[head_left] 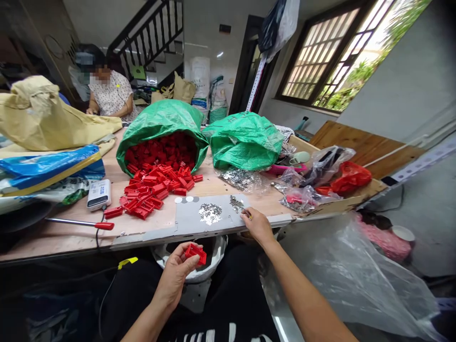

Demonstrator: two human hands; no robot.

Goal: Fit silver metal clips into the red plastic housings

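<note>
My left hand (pixel 178 266) grips a red plastic casing (pixel 196 254), its hollow side facing up, above a lined bucket (pixel 218 256). My right hand (pixel 257 224) is at the table edge with its fingertips pinched together; whatever sits between them is too small to name. Just beyond those fingers lies a small heap of dull metal pieces (pixel 236 204). To its left, a pile of shiny flat metal pieces (pixel 210 213) rests on a grey sheet (pixel 185 219). Many more red casings (pixel 151 190) spill from a green sack (pixel 160 116).
A second green bag (pixel 245 142) stands beside the sack. Bagged parts fill a cardboard tray (pixel 356 202) at right. At left are a white power bank (pixel 99 194) with a cable and a red-handled tool (pixel 103 226). Another person (pixel 112 92) sits across the table.
</note>
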